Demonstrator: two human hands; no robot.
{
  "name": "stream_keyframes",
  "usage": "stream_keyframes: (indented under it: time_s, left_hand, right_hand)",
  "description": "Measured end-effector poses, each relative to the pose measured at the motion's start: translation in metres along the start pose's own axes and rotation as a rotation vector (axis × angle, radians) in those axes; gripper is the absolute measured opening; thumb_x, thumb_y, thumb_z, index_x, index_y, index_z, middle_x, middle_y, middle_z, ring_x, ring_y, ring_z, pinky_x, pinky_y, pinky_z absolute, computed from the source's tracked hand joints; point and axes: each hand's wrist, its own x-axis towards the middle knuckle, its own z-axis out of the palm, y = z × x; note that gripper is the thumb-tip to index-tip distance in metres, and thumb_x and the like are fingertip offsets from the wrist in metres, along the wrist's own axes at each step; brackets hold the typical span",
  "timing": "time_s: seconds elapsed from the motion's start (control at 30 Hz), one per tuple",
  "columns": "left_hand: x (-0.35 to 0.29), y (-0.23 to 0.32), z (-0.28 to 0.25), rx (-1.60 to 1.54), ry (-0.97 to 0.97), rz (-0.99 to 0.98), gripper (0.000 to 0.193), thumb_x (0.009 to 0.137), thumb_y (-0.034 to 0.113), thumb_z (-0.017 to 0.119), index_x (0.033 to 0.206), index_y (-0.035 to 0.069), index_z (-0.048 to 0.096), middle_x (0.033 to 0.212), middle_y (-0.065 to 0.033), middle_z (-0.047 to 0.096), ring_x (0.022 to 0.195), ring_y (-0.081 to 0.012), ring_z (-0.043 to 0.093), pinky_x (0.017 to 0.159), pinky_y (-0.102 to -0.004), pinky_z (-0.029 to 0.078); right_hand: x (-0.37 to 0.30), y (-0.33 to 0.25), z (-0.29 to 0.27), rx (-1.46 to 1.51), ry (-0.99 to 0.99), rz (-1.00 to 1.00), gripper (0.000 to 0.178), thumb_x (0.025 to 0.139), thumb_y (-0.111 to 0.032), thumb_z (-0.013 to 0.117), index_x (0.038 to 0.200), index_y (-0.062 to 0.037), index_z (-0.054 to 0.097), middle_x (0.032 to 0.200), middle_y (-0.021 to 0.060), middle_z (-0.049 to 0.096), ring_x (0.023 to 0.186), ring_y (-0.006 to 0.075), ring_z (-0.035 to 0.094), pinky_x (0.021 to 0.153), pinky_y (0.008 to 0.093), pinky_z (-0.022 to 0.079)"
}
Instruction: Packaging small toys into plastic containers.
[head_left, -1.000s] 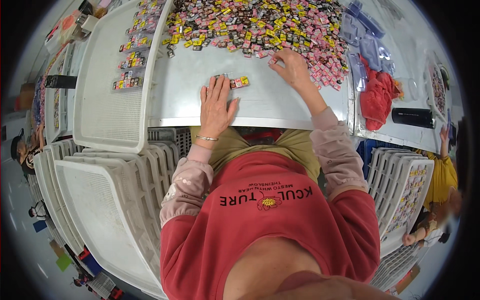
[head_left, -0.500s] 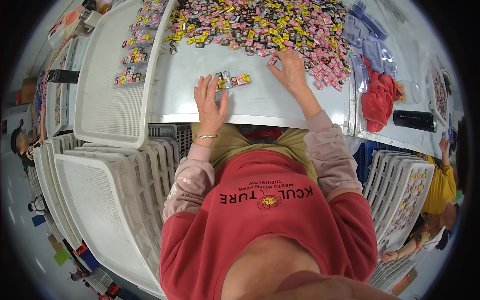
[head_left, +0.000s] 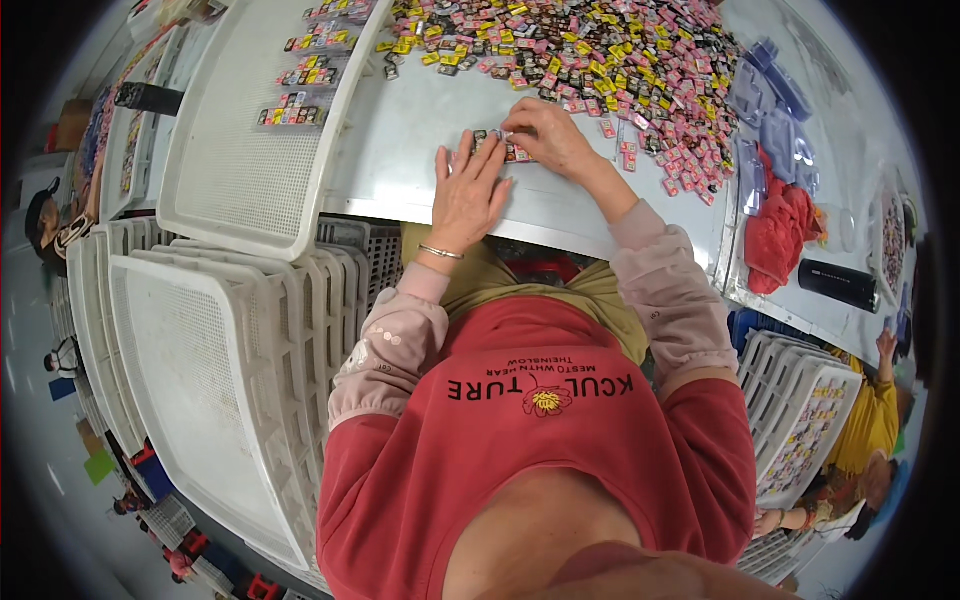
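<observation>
A short row of small square pieces [head_left: 517, 155] in pink, black and white lies on the pale metal table, partly covered by my hands. My left hand [head_left: 466, 198] rests at its left end, fingers stretched out and fingertips on the pieces. At the right end, my right hand [head_left: 557, 140] pinches a small piece down against the row; the fingers mostly hide that piece. Behind both hands spreads a big loose heap of similar pieces [head_left: 600, 60] in pink, yellow and black.
A white mesh tray [head_left: 225, 190] at the left holds several filled clear packs [head_left: 292, 110]. Stacked white trays [head_left: 190, 350] stand below it. Clear plastic holders [head_left: 780, 140], a red cloth [head_left: 778, 235] and a black cylinder [head_left: 838, 285] are at the right. A person in yellow [head_left: 865, 410] works farther right.
My right hand has moved left and nearer from the heap's edge to the row, bringing a small pink piece. My left hand has moved onto the row. The whole view has shifted slightly.
</observation>
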Motion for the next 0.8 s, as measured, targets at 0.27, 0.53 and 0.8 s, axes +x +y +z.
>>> stream_keyframes:
  time_s: [0.27, 0.53, 0.8]
  left_hand:
    - [0.0, 0.0, 0.0, -0.025, -0.031, 0.004, 0.048, 0.085, 0.025, 0.056, 0.129, 0.006, 0.049, 0.138, -0.009, 0.044, 0.13, -0.0337, 0.034, 0.105, -0.055, 0.022]
    - [-0.002, -0.04, -0.013, -0.607, 0.182, -0.317, 0.045, 0.093, 0.024, 0.043, 0.134, 0.006, 0.044, 0.142, -0.0138, 0.04, 0.137, -0.0344, 0.027, 0.11, -0.0538, 0.012]
    - [0.009, -0.009, 0.003, 0.039, -0.156, 0.109, 0.062, 0.092, 0.041, 0.047, 0.143, 0.01, 0.03, 0.147, -0.0086, 0.032, 0.134, -0.0315, 0.029, 0.107, -0.0534, 0.02]
  right_hand:
    - [-0.009, -0.017, 0.006, -0.405, -0.113, -0.056, 0.029, 0.07, 0.006, 0.054, 0.096, -0.0011, 0.065, 0.098, 0.0103, 0.06, 0.099, 0.0293, 0.055, 0.087, 0.0382, 0.045]
    - [-0.051, 0.013, -0.035, 0.165, 0.145, 0.258, 0.04, 0.079, 0.014, 0.038, 0.107, -0.0015, 0.063, 0.101, 0.0128, 0.061, 0.089, 0.0233, 0.06, 0.081, 0.0305, 0.049]
    - [-0.077, -0.031, 0.016, -0.62, 0.109, -0.031, 0.045, 0.072, 0.001, 0.052, 0.116, -0.0067, 0.058, 0.125, 0.0115, 0.052, 0.118, 0.0272, 0.046, 0.091, 0.0411, 0.039]
